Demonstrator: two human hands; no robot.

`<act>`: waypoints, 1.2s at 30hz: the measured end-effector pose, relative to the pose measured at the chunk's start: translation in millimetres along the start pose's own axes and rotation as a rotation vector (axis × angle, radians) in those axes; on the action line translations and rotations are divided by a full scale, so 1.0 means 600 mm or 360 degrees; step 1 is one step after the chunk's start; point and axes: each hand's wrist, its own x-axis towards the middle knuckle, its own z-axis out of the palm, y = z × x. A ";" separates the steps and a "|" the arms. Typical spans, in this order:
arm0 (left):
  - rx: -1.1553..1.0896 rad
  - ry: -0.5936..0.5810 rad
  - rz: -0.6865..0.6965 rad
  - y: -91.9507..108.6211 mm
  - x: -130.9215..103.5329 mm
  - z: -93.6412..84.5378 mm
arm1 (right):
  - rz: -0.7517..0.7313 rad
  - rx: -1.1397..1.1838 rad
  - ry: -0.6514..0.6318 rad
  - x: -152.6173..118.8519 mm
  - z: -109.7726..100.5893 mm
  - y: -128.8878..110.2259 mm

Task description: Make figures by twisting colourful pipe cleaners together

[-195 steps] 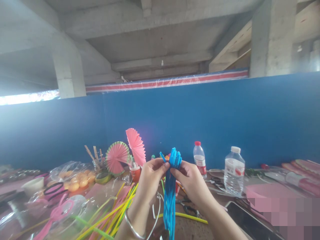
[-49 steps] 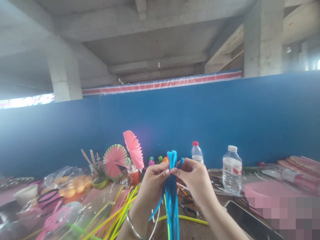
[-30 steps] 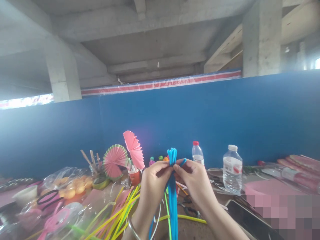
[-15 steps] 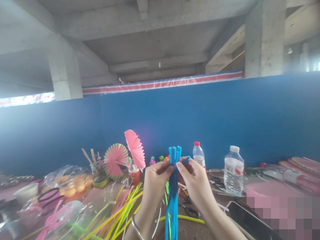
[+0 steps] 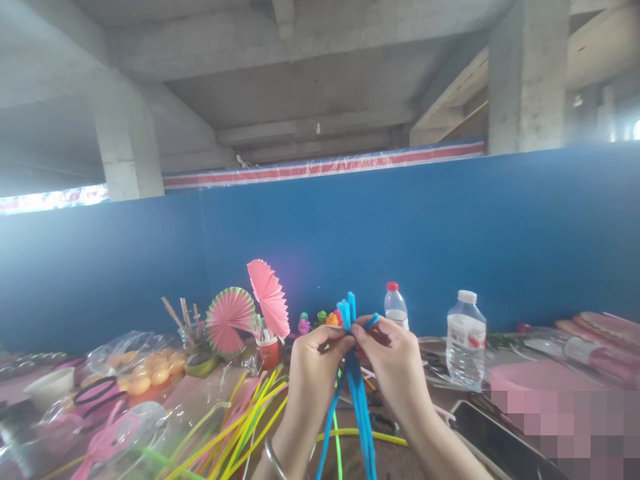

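The blue fuzzy strands (image 5: 361, 407) are up in the air over the middle of the surface (image 5: 395, 461), in front of its far edge. They are gathered at one pinch point, their upper tips bunched but uneven; no tie shows around them, and the lower lengths hang loose, one splitting away toward the left. Whether they are fastened inside the fingers cannot be told. The bundle's long axis is near upright, tips up, the main tail slanting down slightly rightward. The left hand (image 5: 316, 363) and right hand (image 5: 395, 357) meet there, each grip pinching the strands between thumb and fingers; a short blue end pokes out above the right one. Farther out, yellow strands (image 5: 245, 430) lie to the left, a dark phone-like slab (image 5: 500, 437) to the right, and a clear bottle (image 5: 466, 343) near the far edge.
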 end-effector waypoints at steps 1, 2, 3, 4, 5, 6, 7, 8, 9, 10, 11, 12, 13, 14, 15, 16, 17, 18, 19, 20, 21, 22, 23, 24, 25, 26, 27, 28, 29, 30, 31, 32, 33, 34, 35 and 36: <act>-0.0014 0.0003 0.0010 -0.001 0.001 -0.001 | 0.0024 0.0080 -0.0031 0.001 0.001 0.003; -0.0039 -0.0001 0.0010 -0.002 0.002 -0.003 | 0.0054 0.0162 -0.0073 0.001 0.002 0.006; -0.0068 -0.0004 0.0004 -0.001 0.002 -0.005 | 0.0086 0.0239 -0.0117 0.002 0.002 0.009; -0.0090 -0.0012 -0.0010 0.001 0.002 -0.006 | 0.0112 0.0304 -0.0157 0.002 0.003 0.012; -0.0110 -0.0025 -0.0034 0.004 0.002 -0.008 | 0.0128 0.0351 -0.0190 0.002 0.004 0.014; -0.0131 -0.0035 -0.0061 0.008 0.001 -0.009 | 0.0134 0.0380 -0.0214 0.002 0.005 0.016; -0.0151 -0.0048 -0.0087 0.010 0.000 -0.010 | 0.0134 0.0399 -0.0230 0.001 0.006 0.016; -0.0170 -0.0049 -0.0100 0.012 -0.001 -0.010 | 0.0130 0.0415 -0.0240 0.001 0.007 0.016; -0.0187 -0.0037 -0.0095 0.013 -0.002 -0.009 | 0.0126 0.0430 -0.0247 0.000 0.007 0.016; -0.0194 -0.0022 -0.0074 0.012 -0.003 -0.008 | 0.0122 0.0440 -0.0250 -0.001 0.008 0.015; -0.0184 0.0001 -0.0040 0.010 -0.003 -0.007 | 0.0118 0.0442 -0.0244 -0.002 0.009 0.014; -0.0162 0.0027 0.0000 0.007 -0.003 -0.005 | 0.0108 0.0430 -0.0227 -0.002 0.009 0.012; -0.0134 0.0044 0.0033 0.004 -0.003 -0.004 | 0.0092 0.0400 -0.0198 -0.003 0.010 0.011; -0.0110 0.0053 0.0051 0.002 -0.002 -0.002 | 0.0070 0.0358 -0.0160 -0.004 0.010 0.009; -0.0092 0.0044 0.0049 0.000 -0.002 -0.001 | 0.0046 0.0313 -0.0123 -0.004 0.011 0.008; -0.0081 0.0027 0.0036 -0.002 -0.001 0.000 | 0.0027 0.0274 -0.0097 -0.004 0.011 0.007; -0.0077 0.0016 0.0023 -0.003 -0.001 0.000 | 0.0016 0.0249 -0.0083 -0.005 0.011 0.006; -0.0073 0.0013 0.0017 -0.005 0.000 0.000 | 0.0017 0.0236 -0.0078 -0.005 0.010 0.005; -0.0065 0.0027 0.0017 -0.006 0.000 0.000 | 0.0027 0.0229 -0.0079 -0.005 0.010 0.005; -0.0053 0.0059 0.0027 -0.007 0.001 -0.001 | 0.0035 0.0222 -0.0075 -0.005 0.010 0.004; -0.0033 0.0100 0.0044 -0.009 0.002 -0.003 | 0.0033 0.0206 -0.0065 -0.005 0.010 0.004; -0.0009 0.0144 0.0060 -0.010 0.003 -0.004 | 0.0017 0.0177 -0.0055 -0.005 0.009 0.003; 0.0017 0.0180 0.0068 -0.011 0.003 -0.006 | -0.0007 0.0130 -0.0056 -0.005 0.009 0.003; 0.0040 0.0200 0.0066 -0.012 0.004 -0.008 | -0.0035 0.0070 -0.0069 -0.005 0.009 0.002; 0.0051 0.0207 0.0061 -0.012 0.004 -0.009 | -0.0064 0.0005 -0.0088 -0.006 0.009 0.001; 0.0048 0.0198 0.0056 -0.012 0.004 -0.009 | -0.0088 -0.0059 -0.0110 -0.007 0.009 0.000; 0.0035 0.0184 0.0055 -0.011 0.004 -0.009 | -0.0105 -0.0116 -0.0130 -0.007 0.010 -0.001; 0.0017 0.0166 0.0060 -0.011 0.003 -0.009 | -0.0115 -0.0159 -0.0142 -0.008 0.010 -0.002; -0.0004 0.0152 0.0073 -0.010 0.003 -0.009 | -0.0121 -0.0181 -0.0145 -0.008 0.010 -0.003; -0.0024 0.0138 0.0088 -0.009 0.002 -0.008 | -0.0120 -0.0181 -0.0143 -0.008 0.009 -0.004; -0.0041 0.0124 0.0100 -0.009 0.002 -0.007 | -0.0112 -0.0164 -0.0140 -0.007 0.009 -0.005; -0.0053 0.0106 0.0105 -0.008 0.002 -0.007 | -0.0100 -0.0141 -0.0139 -0.006 0.008 -0.006; -0.0063 0.0085 0.0107 -0.007 0.001 -0.007 | -0.0084 -0.0122 -0.0135 -0.005 0.006 -0.007; -0.0060 0.0052 0.0110 -0.006 0.001 -0.007 | -0.0066 -0.0106 -0.0125 -0.004 0.004 -0.007; -0.0049 0.0014 0.0120 -0.004 0.001 -0.008 | -0.0048 -0.0092 -0.0113 -0.002 0.002 -0.008; -0.0034 -0.0032 0.0134 -0.001 0.001 -0.008 | -0.0027 -0.0086 -0.0098 -0.001 0.000 -0.009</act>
